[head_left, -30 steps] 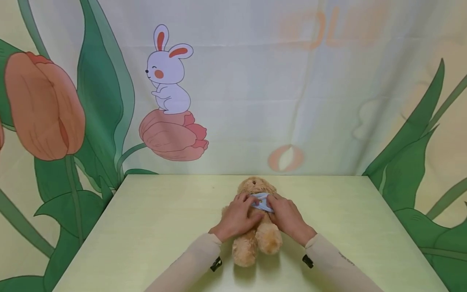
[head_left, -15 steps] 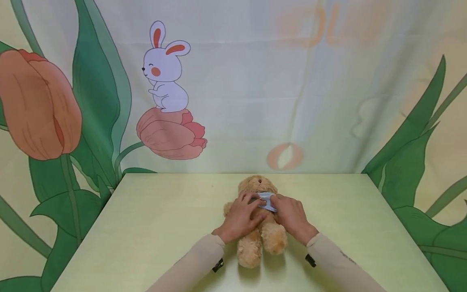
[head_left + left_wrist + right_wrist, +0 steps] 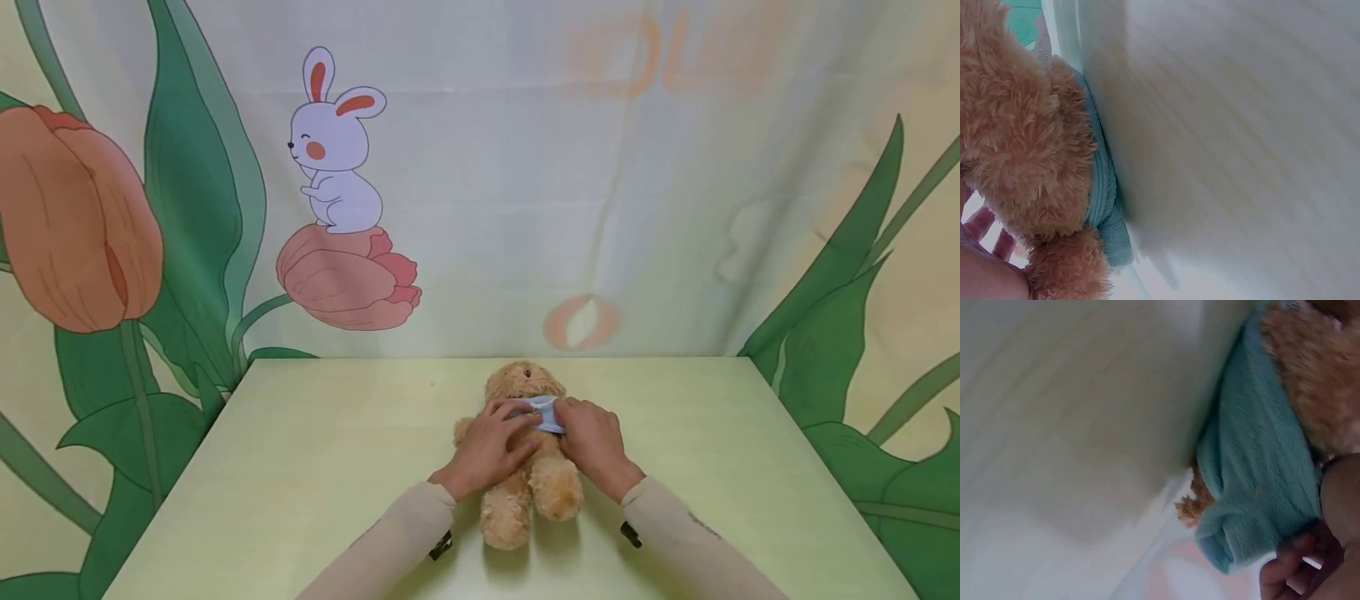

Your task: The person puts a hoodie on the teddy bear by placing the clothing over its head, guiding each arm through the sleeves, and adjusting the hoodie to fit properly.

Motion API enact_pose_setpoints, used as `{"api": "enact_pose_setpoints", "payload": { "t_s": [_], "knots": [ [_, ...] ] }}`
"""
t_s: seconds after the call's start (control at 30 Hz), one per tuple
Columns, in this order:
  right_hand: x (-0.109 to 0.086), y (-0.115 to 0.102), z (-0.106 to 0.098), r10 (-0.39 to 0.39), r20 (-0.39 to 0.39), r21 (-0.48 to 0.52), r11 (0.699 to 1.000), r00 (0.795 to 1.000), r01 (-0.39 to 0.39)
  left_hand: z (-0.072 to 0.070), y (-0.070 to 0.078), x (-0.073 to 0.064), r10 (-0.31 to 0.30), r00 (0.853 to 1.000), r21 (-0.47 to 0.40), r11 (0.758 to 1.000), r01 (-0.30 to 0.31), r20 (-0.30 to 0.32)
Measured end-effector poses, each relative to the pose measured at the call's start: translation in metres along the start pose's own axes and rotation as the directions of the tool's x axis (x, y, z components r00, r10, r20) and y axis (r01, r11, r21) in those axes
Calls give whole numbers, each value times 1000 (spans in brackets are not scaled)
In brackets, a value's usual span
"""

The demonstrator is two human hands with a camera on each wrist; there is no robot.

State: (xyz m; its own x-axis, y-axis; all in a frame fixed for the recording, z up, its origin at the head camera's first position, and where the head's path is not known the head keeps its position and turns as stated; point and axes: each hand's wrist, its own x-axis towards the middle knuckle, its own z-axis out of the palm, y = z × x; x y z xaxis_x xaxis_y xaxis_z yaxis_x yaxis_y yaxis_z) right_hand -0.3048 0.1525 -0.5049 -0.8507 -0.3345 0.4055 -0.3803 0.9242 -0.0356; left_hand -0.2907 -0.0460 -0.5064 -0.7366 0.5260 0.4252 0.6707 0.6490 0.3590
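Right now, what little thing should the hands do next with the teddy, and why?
Maybe the right hand should gently ease the blue cloth down over the teddy: that hand is at the cloth's edge, the cloth sits high on the chest, and furry tummy shows below it. The left hand rests on the teddy, so it could probably steady it.
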Motion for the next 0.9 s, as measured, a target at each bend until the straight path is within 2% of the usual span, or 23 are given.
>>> {"api": "enact_pose_setpoints", "payload": {
  "t_s": [0.27, 0.47, 0.67, 0.77, 0.9],
  "knots": [
    [5, 5, 3, 15, 22, -12, 1000, 1000, -14, 1, -1, -2, -10, 999, -11, 1000, 10, -34],
    [10, 2, 4, 45, 34, 19, 999, 998, -46, 4, 1, -1, 3, 999, 8, 1000, -3, -36],
    [10, 2, 4, 43, 58, -11, 999, 997, -43, 3, 3, -1, 4, 999, 10, 1000, -3, -33],
    [8, 5, 3, 22, 48, -6, 1000, 999, -22, 2, 4, -1, -15, 1000, 6, 1000, 15, -17],
    [5, 8, 2, -23, 16, 38, 999, 1000, 23, 0, 5, 3, -69, 998, 41, 997, 69, 0]
  ]
}}
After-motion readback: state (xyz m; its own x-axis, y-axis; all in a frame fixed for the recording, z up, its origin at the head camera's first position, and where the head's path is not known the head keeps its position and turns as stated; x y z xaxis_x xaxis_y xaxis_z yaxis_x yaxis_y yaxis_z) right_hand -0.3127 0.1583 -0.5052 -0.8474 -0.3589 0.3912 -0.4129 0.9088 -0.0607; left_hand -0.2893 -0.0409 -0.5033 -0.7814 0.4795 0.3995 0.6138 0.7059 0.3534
